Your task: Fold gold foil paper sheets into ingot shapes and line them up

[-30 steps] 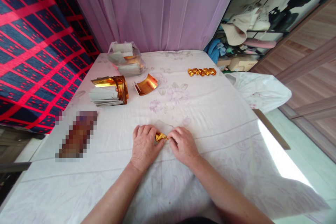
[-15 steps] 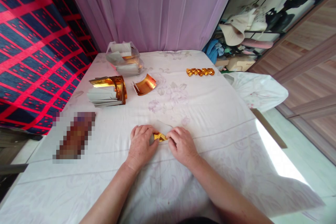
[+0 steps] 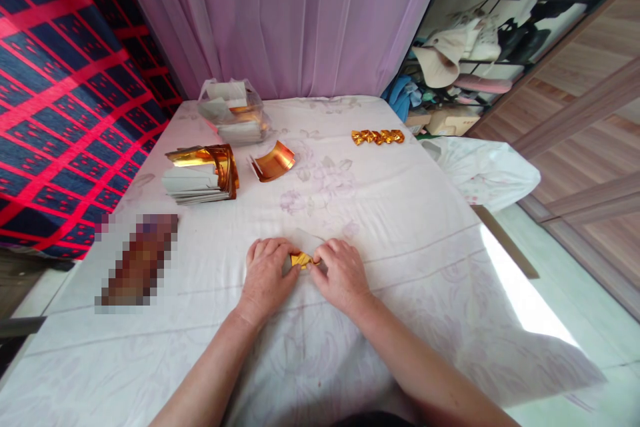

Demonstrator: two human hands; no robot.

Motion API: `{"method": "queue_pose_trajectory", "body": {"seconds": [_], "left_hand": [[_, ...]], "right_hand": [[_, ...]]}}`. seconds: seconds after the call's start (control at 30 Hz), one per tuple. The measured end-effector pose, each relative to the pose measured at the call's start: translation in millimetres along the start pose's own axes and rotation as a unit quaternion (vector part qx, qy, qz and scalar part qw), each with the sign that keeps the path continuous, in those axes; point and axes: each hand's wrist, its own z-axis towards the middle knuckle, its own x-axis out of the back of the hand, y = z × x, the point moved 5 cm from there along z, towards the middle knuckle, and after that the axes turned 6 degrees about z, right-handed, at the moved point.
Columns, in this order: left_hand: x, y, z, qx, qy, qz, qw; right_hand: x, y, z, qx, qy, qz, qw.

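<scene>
Between my two hands, low over the table's near half, is a partly folded sheet of gold foil paper (image 3: 302, 259) with a pale back. My left hand (image 3: 267, 277) pinches its left end, thumb along the near edge. On the right side, my right hand (image 3: 343, 272) grips the other end with thumb and fingers closed. The fingers hide much of the sheet. Farther off lie a few loose curled gold sheets (image 3: 274, 161) and a thick stack of gold-and-white sheets (image 3: 203, 177). A row of folded gold pieces (image 3: 378, 137) sits at the back right.
A clear plastic bag (image 3: 234, 113) of more sheets stands at the back left. A blurred dark object (image 3: 140, 260) lies at left on the floral tablecloth (image 3: 400, 227). A white plastic bag (image 3: 480, 170) is beyond the right edge, near a shelf (image 3: 470, 60).
My right thumb and fingers have shifted left, closer to my left hand, along the gold paper. The whole view has slid slightly left.
</scene>
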Motion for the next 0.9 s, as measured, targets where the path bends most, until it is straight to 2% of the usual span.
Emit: {"method": "queue_pose_trajectory", "body": {"seconds": [0.37,0.9], "left_hand": [[2.3,0.9,-0.1,0.006,-0.003,-0.011,1.000],[1.6,-6.3,-0.5,-0.028,-0.012,-0.022,0.999]], "right_hand": [[0.1,12.8,2.1,0.006,-0.035,0.064,0.997],[2.3,4.4,-4.1,0.029,0.022,0.032,0.999]]}}
